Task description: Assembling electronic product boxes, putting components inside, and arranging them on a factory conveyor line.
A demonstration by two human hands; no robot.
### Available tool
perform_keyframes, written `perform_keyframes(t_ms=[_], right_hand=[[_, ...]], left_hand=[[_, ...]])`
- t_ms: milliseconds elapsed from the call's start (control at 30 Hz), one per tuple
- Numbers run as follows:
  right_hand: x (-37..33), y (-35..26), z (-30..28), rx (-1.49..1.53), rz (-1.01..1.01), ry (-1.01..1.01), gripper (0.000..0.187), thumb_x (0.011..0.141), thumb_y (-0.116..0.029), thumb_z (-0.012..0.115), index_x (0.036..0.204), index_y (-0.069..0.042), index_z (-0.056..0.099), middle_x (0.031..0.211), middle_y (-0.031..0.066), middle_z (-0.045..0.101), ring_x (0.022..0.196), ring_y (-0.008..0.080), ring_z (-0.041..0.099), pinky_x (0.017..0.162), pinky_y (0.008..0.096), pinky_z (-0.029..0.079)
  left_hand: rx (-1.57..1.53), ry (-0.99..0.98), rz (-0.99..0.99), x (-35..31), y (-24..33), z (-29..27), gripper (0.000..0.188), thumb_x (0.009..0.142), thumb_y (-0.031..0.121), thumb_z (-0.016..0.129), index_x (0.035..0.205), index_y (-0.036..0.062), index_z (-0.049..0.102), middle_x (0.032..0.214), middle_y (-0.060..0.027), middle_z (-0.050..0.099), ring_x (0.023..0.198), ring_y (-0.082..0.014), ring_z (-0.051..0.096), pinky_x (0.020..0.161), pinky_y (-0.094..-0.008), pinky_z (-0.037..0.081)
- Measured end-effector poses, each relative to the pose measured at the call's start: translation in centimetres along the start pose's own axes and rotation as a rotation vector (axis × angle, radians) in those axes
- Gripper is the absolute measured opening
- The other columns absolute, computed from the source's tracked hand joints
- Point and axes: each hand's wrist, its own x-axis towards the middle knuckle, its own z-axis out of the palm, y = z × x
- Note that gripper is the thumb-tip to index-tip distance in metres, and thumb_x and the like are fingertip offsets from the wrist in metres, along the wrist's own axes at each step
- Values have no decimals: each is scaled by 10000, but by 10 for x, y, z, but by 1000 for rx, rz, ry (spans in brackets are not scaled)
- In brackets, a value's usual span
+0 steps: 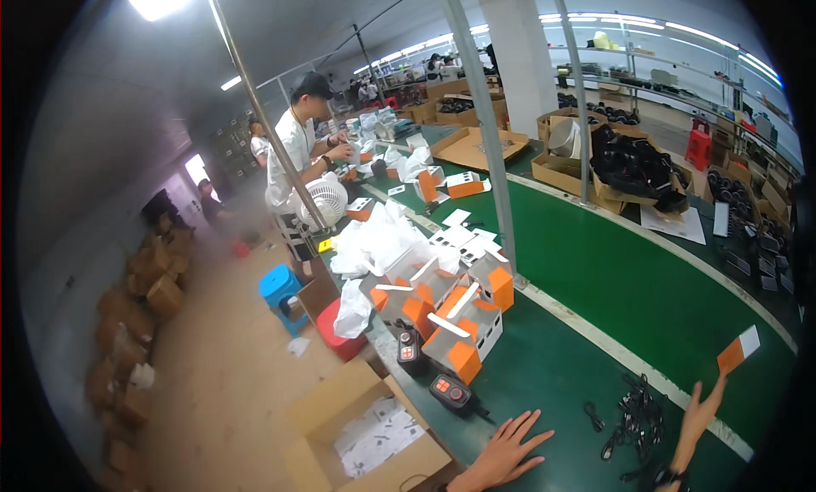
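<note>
Fingers spread, my left hand [508,455] hovers over or rests on the dark green bench at the lower middle and holds nothing. My right hand [701,411] reaches out at the lower right, thumb apart from the stretched fingers. At its fingertips is a small orange-and-white box [738,352], over the bright green belt; whether the fingers touch it I cannot tell. A bundle of black cables [633,420] lies between my hands. Left of it sit two black devices with orange buttons, one [450,392] nearer and one [409,347] farther. Several opened orange-and-white boxes [463,322] stand behind them.
A cardboard carton [340,407] with white papers stands left of the bench. White plastic bags [382,241] pile up farther along. A metal post [489,135] rises beside the belt [595,262]. Across from me are cartons of black goods [633,160]. A co-worker [293,143] works at the far left.
</note>
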Motion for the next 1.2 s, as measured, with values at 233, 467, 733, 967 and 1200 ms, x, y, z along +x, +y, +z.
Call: perform_keyframes(t_ms=[233, 467, 733, 967, 1200], right_hand=[[-68, -114, -23, 68, -53, -588, 720, 1045, -292, 683, 1666, -32, 426, 1737, 202, 398, 1647, 415, 279, 1353, 547, 165], [-64, -108, -27, 141, -94, -580, 640, 919, -220, 773, 1498, 4, 618, 1694, 197, 468, 1620, 413, 340, 1352, 548, 195], [-61, -132, -38, 266, -123, -617, 871, 663, -223, 921, 1475, -54, 655, 1646, 204, 514, 1582, 433, 395, 1347, 577, 211], [-73, -96, -20, 324, -188, -507, 413, 657, -68, 865, 1042, -4, 730, 1319, 200, 663, 1331, 431, 590, 1200, 548, 397], [-72, -100, -23, 462, -70, -438, 252, 744, 50, 765, 969, 35, 654, 1219, 226, 677, 1133, 396, 646, 969, 443, 507]], left_hand=[[41, 24, 18, 20, 9, -5, 567, 1027, 409, 692, 1542, 193, 594, 1725, -268, 356, 1586, -486, 328, 1273, -632, 284], [93, 34, -10, 28, 16, -2, 546, 1021, 426, 696, 1509, 192, 616, 1712, -259, 385, 1579, -463, 354, 1285, -622, 276], [100, 48, -19, 25, 13, -2, 539, 1019, 425, 689, 1501, 195, 616, 1709, -260, 391, 1580, -464, 356, 1272, -629, 282], [84, 42, 2, 27, 11, 0, 552, 1032, 448, 664, 1520, 200, 590, 1709, -273, 382, 1580, -478, 352, 1247, -656, 290], [60, 47, 23, 29, 11, 3, 547, 1027, 437, 676, 1510, 193, 596, 1705, -270, 385, 1574, -478, 354, 1244, -655, 297]])
